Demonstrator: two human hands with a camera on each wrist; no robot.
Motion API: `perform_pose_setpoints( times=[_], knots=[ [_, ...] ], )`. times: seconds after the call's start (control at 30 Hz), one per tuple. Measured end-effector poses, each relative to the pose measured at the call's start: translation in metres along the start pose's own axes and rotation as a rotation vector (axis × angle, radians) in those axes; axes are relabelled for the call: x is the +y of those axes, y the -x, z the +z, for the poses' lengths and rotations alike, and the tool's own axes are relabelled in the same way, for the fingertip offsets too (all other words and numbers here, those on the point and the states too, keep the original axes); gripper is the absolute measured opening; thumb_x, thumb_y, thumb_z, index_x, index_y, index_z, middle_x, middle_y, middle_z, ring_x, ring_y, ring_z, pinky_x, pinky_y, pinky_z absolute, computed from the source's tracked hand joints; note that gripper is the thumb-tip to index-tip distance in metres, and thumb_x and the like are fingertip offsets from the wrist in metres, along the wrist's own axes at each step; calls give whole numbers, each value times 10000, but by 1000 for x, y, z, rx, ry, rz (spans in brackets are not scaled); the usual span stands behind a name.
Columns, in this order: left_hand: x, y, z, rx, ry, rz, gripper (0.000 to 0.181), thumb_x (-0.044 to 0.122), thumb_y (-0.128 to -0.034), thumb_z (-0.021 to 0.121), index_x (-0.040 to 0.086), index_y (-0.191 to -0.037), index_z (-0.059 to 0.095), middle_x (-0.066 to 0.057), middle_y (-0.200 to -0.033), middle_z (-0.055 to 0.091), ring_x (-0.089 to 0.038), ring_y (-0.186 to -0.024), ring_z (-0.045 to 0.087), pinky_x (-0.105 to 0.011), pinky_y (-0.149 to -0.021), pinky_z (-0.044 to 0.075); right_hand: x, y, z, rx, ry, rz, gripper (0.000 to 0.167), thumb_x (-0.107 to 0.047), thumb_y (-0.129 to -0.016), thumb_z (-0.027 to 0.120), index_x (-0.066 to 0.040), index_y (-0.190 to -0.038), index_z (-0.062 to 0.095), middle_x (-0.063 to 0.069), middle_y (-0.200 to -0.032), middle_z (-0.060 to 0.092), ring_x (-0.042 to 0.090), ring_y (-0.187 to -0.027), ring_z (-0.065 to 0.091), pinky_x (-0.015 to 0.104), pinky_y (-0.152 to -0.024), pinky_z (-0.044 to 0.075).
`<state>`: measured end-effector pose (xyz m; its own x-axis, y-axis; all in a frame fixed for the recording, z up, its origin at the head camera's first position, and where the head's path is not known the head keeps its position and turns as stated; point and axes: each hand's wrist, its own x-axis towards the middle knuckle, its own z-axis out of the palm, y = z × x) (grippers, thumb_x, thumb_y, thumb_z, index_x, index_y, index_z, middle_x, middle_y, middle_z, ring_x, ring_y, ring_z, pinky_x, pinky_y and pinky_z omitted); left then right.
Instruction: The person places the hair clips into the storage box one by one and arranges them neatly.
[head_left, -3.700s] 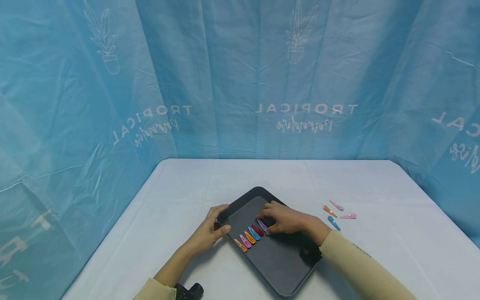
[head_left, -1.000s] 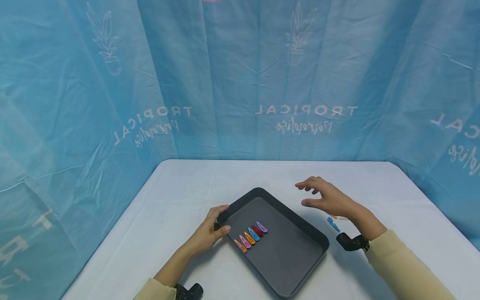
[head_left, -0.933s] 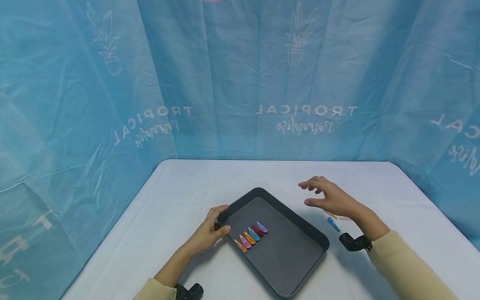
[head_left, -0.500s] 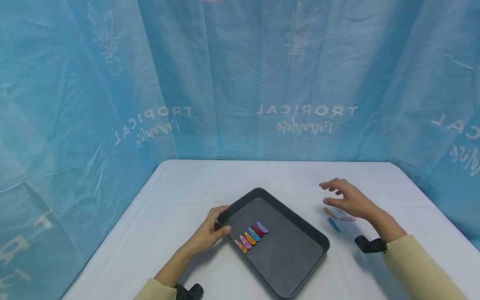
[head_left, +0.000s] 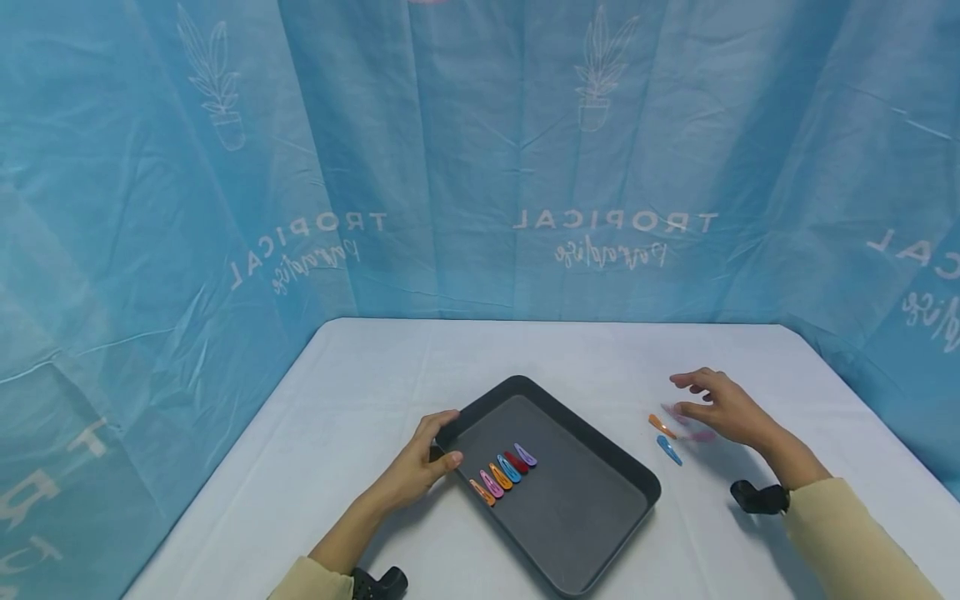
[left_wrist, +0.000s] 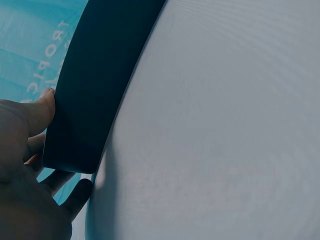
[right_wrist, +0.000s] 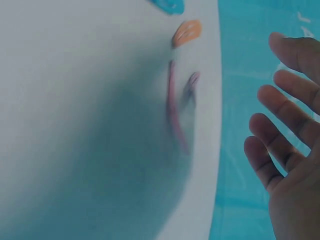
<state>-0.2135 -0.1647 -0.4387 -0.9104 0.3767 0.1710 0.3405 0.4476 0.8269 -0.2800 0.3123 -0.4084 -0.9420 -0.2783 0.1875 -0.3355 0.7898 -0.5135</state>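
Observation:
My left hand (head_left: pixel 412 468) grips the left corner of a dark grey baking tray (head_left: pixel 577 521), its thumb over the rim. In the left wrist view, the fingers (left_wrist: pixel 77 197) lie around the tray's end (left_wrist: pixel 95 100). Inside the tray several snap hair clips form a slanting row, from an orange clip (head_left: pixel 482 492) to a purple clip (head_left: pixel 526 455). My right hand (head_left: pixel 729 410) hovers over loose clips on the table, fingers relaxed and holding nothing. Beneath and beside it lie an orange clip (head_left: pixel 662 427), a blue clip (head_left: pixel 669 451) and two pink clips, one being the pink clip (head_left: pixel 701 436).
A white cloth covers the table (head_left: pixel 375 358). Blue printed curtains (head_left: pixel 465 167) hang behind it and along both sides. A black wrist camera (head_left: pixel 759 497) sits on the right wrist, and another wrist camera (head_left: pixel 381 583) on the left.
After letting go of the purple clip in the tray, my right hand has moved out to the right, over the loose clips. My left hand and the tray have stayed put.

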Motion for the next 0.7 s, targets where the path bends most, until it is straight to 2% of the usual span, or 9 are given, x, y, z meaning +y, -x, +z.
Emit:
perform_pose_setpoints(
  times=[0.33,0.7],
  knots=[
    [-1,0,0,-4,13,6,624,220,-921,600,103,-1460,308,-145,-1500,272,-377,-1429,198,-600,-1111,221,19,3,4,-26,22,109,461,-189,-858,677,-2,-1262,560,226,-1264,532,393,-1112,474,554,-876,460],
    [0,0,0,-5,7,-3,628,228,-919,602,105,-1461,309,-138,-1499,277,-371,-1426,209,-591,-1112,229,33,4,7,-57,85,172,476,-197,-857,666,11,-1269,549,263,-1272,518,439,-1125,471,585,-892,451]
  ],
)
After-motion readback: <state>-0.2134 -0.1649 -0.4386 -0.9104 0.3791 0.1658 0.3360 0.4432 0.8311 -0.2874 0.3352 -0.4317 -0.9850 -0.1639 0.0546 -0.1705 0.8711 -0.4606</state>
